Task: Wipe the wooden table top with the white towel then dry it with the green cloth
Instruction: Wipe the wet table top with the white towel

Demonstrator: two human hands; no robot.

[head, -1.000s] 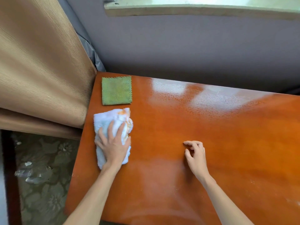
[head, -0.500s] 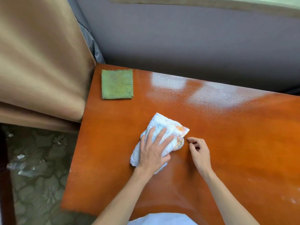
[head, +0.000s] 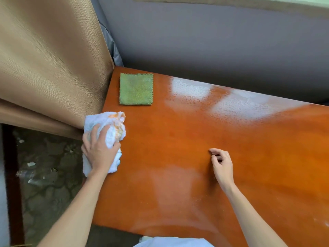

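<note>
White towel (head: 110, 129), bunched and stained orange, is lying at the left edge of the wooden table top (head: 204, 139), part of it hanging past the edge; the left hand (head: 99, 150) is pressing down on it, fingers curling into the cloth. Right hand (head: 221, 165) is resting on the bare wood well apart, fingers loosely curled, holding nothing. Green cloth (head: 136, 89) is lying flat near the far left corner, beside a tan curtain (head: 49, 68).

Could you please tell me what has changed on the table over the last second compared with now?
The left hand swept the white towel from the table's left edge toward the middle, then back left, where it now overhangs the edge; its fingers now curl into the towel rather than lying flat. The green cloth stayed at the far left corner, and the right hand stayed resting on the wooden table top.
</note>
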